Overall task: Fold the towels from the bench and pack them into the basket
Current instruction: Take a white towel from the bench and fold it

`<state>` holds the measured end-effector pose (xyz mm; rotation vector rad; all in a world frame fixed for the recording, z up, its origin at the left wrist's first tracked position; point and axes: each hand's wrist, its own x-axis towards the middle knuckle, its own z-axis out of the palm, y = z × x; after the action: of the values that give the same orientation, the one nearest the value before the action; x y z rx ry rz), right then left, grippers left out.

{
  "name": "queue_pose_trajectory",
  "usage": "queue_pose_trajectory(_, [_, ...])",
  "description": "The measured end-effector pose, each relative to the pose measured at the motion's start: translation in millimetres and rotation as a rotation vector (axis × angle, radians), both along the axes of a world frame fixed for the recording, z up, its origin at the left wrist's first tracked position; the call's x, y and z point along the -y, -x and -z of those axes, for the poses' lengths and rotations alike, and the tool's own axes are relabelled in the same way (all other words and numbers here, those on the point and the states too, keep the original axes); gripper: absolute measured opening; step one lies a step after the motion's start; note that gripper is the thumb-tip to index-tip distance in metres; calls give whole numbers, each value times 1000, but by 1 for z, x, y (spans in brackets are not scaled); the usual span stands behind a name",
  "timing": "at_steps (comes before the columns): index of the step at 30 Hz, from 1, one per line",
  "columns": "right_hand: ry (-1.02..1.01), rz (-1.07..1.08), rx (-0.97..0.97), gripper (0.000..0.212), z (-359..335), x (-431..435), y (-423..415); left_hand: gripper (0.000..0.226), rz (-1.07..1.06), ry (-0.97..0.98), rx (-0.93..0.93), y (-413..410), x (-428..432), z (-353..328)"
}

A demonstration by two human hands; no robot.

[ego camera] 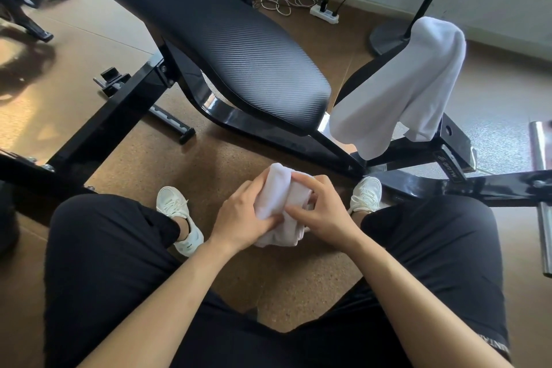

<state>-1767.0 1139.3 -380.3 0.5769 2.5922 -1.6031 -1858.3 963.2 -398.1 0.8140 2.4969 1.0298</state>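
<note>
Towel (276, 197), small and white, gripped between both hands above the floor, between the knees of a seated person in black shorts. Left hand (242, 218) wrapped around the left side of the bundle, thumb pressed across its lower front, other fingers curled behind and mostly hidden. Right hand (321, 206) closed over the right side, fingertips bent down onto the cloth, pinching a layer against the thumb. Held in the air rather than laid flat, probably because no clear surface sits within easy reach; grip from both sides likely meant to keep the folded layers stacked and edges aligned. Cloth soft and thick, doubled over into a compact, slightly rounded wad, with layered edges showing at the bottom right. Fold apparently well along but not yet tidy.

Second white towel (397, 86) draped over the raised end of the black bench (239, 48), hanging in two loose lobes, unfolded, well apart from the hands. No basket anywhere in view, so packing not yet possible to judge. White sneakers planted on brown cork-like flooring on either side of the hands. Power strip and coiled cable near the far wall.
</note>
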Motion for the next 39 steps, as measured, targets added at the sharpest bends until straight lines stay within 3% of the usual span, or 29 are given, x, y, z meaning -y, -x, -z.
queue_pose_trajectory(4, [102,-31,-37,57,-5,5,0,91,-22,87,-213,-4,0,1])
queue_pose_trajectory(7, [206,-6,-84,39,-10,11,2,88,51,70,-345,-8,0,2])
queue_pose_trajectory(11, [381,166,-99,25,-11,9,3,94,161,58,-395,-15,-1,1])
queue_pose_trajectory(15, [366,247,-101,33,-8,5,1,95,231,30,-241,-16,-1,1])
queue_pose_trajectory(18, [381,240,-130,34,-10,0,1,83,164,-157,21,-10,0,-3])
queue_pose_trajectory(21, [452,206,-174,36,-14,-8,2,73,94,-313,149,-3,-1,-9])
queue_pose_trajectory(26, [628,176,-163,41,-16,-14,2,77,242,-340,460,-2,2,-21])
queue_pose_trajectory(34, [534,234,-110,59,-8,-12,3,89,188,-273,518,-6,-1,-18])
queue_pose_trajectory(39, [638,26,-39,82,4,-3,-2,88,22,-259,493,-13,-2,-6])
